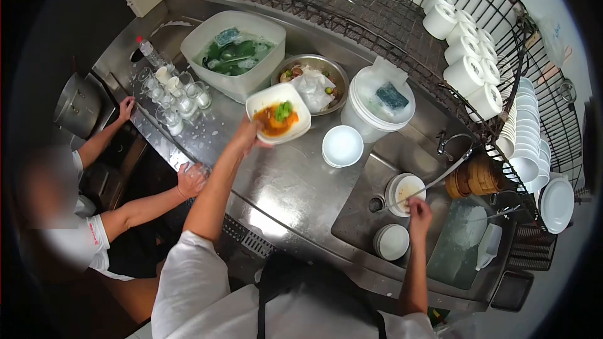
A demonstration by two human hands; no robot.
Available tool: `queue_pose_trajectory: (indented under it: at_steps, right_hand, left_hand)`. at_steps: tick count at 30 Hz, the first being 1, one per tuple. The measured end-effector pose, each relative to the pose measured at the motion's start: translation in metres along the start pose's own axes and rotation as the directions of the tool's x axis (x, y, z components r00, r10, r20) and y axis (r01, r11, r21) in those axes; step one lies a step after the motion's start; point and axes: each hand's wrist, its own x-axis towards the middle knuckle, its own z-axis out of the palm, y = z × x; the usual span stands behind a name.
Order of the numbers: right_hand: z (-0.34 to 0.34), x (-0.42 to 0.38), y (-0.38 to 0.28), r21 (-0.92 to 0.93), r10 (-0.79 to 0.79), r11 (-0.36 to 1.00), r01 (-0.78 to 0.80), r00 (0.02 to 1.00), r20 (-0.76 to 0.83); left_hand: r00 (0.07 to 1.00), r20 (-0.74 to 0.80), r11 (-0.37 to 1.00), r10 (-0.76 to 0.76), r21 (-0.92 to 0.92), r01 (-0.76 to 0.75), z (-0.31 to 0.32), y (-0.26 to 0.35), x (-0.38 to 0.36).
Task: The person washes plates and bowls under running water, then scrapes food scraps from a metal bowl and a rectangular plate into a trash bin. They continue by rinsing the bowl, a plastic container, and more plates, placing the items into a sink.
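Note:
My left hand (pixel 250 133) grips a white squarish bowl (pixel 300 102) by its near edge, tilted above the counter. Orange sauce and a green vegetable piece (pixel 282 110) lie in it. Just beyond stands a steel bowl (pixel 344 74) with food scraps and a crumpled white bag (pixel 314 91). Over the sink, my right hand (pixel 419 215) is closed, fingers curled beside a stack of white bowls (pixel 397 208); what it holds, if anything, is hidden. The top bowl has brownish residue inside. Another bowl stack (pixel 391 242) sits nearer in the sink.
A co-worker's hand (pixel 191 180) rests at the counter edge, left. Glasses (pixel 179 102), a tub of soapy water (pixel 188 43), a white bucket (pixel 364 110) and white bowls (pixel 343 145) stand on the counter. A wire rack (pixel 402 37) overhangs the back; a tap (pixel 453 144) reaches over the sink.

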Motion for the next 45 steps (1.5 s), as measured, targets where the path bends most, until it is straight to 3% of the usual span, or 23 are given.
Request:
queue_pose_trajectory:
  at_steps: [2,4,7,10,14,15,18,21,23,24,25,28,29,30,32,36,40,43,45]
  right_hand:
    - [-0.014,-0.04,0.02,0.039,0.092,0.995,-0.09,0.995,-0.045]
    - [-0.02,-0.072,0.027,0.091,0.2,0.977,-0.193,0.977,-0.075]
    - [-0.026,-0.104,0.041,0.118,0.246,0.966,-0.232,0.961,-0.124]
    - [-0.027,-0.119,0.043,-0.107,0.177,0.975,-0.196,0.97,-0.165]
    - [-0.022,-0.123,0.016,-0.327,0.045,0.94,-0.101,0.983,-0.176]
    - [-0.018,-0.122,0.005,-0.346,0.034,0.934,-0.091,0.985,-0.168]
    - [-0.007,-0.119,0.003,-0.336,0.032,0.938,-0.083,0.987,-0.156]
    - [0.016,-0.1,-0.015,-0.231,-0.008,0.973,-0.021,0.992,-0.127]
    - [0.039,-0.076,-0.033,-0.138,-0.069,0.989,0.053,0.99,-0.119]
    - [0.055,-0.06,-0.043,-0.086,-0.109,0.991,0.099,0.986,-0.123]
    - [0.069,-0.043,-0.07,-0.085,-0.186,0.98,0.178,0.978,-0.093]
    - [0.118,0.015,-0.168,-0.104,-0.489,0.87,0.481,0.869,-0.069]
    - [0.138,0.035,-0.189,-0.095,-0.523,0.85,0.519,0.852,-0.02]
    - [0.157,0.054,-0.218,-0.065,-0.472,0.878,0.474,0.881,0.037]
    - [0.21,0.1,-0.233,-0.213,-0.568,0.792,0.572,0.819,0.084]
    - [0.27,0.135,-0.241,-0.431,-0.399,0.756,0.493,0.869,0.294]
    - [0.291,0.132,-0.248,-0.393,-0.495,0.745,0.539,0.841,0.217]
    - [0.279,0.142,-0.258,-0.416,-0.417,0.797,0.438,0.897,0.145]
    - [0.27,0.155,-0.249,-0.29,-0.364,0.892,0.346,0.931,-0.01]
  left_hand:
    - [0.993,-0.031,0.986,0.116,0.125,-0.111,0.021,0.037,0.022]
    - [0.956,-0.034,0.849,0.291,0.47,-0.241,0.037,0.065,0.055]
    - [0.831,0.086,0.343,0.55,0.883,-0.319,0.057,0.076,0.109]
    - [0.666,0.348,-0.168,0.659,0.932,-0.321,0.078,0.072,0.146]
    - [0.613,0.501,-0.383,0.611,0.865,-0.324,0.101,0.078,0.141]
    - [0.552,0.539,-0.449,0.636,0.84,-0.304,0.1,0.08,0.143]
    - [0.614,0.42,-0.311,0.669,0.908,-0.283,0.098,0.087,0.147]
    - [0.728,0.056,0.094,0.683,0.982,-0.163,0.08,0.081,0.161]
    - [0.751,-0.14,0.519,0.646,0.802,-0.296,0.049,0.042,0.198]
    - [0.828,-0.23,0.761,0.511,0.569,-0.312,0.059,0.05,0.165]
    - [0.879,-0.312,0.92,0.36,0.274,-0.28,0.07,0.06,0.13]
    - [0.936,-0.295,0.978,0.193,-0.023,-0.209,0.067,0.039,0.1]
    - [0.928,-0.287,0.968,0.239,-0.003,-0.25,0.059,0.024,0.1]
    - [0.917,-0.28,0.957,0.283,0.019,-0.29,0.05,0.002,0.106]
    - [0.897,-0.249,0.93,0.366,0.068,-0.361,0.039,-0.02,0.09]
    - [0.843,-0.237,0.871,0.482,0.231,-0.433,0.043,-0.03,0.036]
    - [0.822,-0.347,0.887,0.453,0.264,-0.378,0.031,-0.025,0.013]
    - [0.814,-0.371,0.892,0.447,0.247,-0.378,0.018,-0.035,0.028]
    - [0.834,-0.379,0.915,0.402,0.178,-0.361,0.016,-0.035,0.037]
